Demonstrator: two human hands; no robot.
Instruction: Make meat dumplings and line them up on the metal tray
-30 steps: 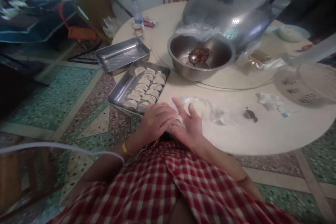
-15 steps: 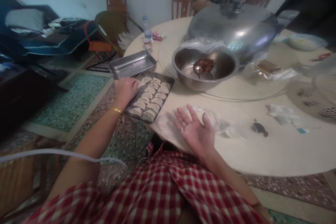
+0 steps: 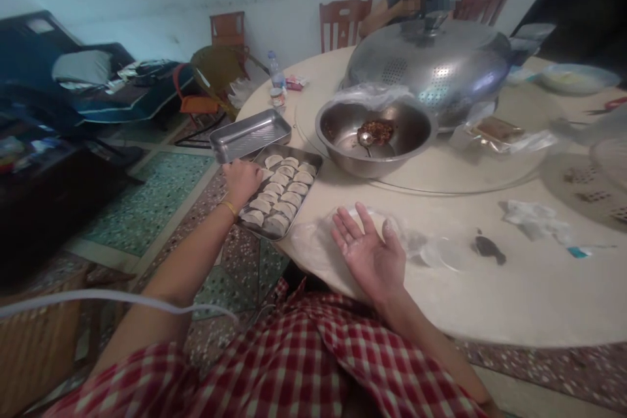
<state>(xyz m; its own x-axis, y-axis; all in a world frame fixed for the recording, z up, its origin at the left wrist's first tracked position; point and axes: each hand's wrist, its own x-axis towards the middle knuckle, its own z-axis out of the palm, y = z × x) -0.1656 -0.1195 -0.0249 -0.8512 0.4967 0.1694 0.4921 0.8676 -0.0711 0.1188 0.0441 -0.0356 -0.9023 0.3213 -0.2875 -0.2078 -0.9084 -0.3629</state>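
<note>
A metal tray (image 3: pixel 302 206) at the table's left edge holds rows of pale, crescent-shaped dumplings (image 3: pixel 278 187). My left hand (image 3: pixel 243 181) is over the tray's left side, fingers closed on a dumpling (image 3: pixel 266 174) that is mostly hidden by them. Palm up, my right hand (image 3: pixel 371 251) is open and holds nothing, hovering by the table's front edge. Behind it lies a round floury patch or sheet (image 3: pixel 316 241), partly covered by the hand. Farther back, a steel bowl (image 3: pixel 375 168) contains dark minced filling (image 3: pixel 379 132) and a spoon (image 3: pixel 366 139).
Behind the dumplings stands an empty metal tray (image 3: pixel 252 137). A large perforated steel dome (image 3: pixel 431 65), a packet (image 3: pixel 504 132) and a basket (image 3: pixel 582 189) occupy the right side. A bottle (image 3: pixel 275 72) stands at the back left. Across the table sits another person (image 3: pixel 392 10).
The view has tilted slightly, shifting everything a little downward. My left hand has edged right at the tray, fingers still closed. My right hand stays open, palm up.
</note>
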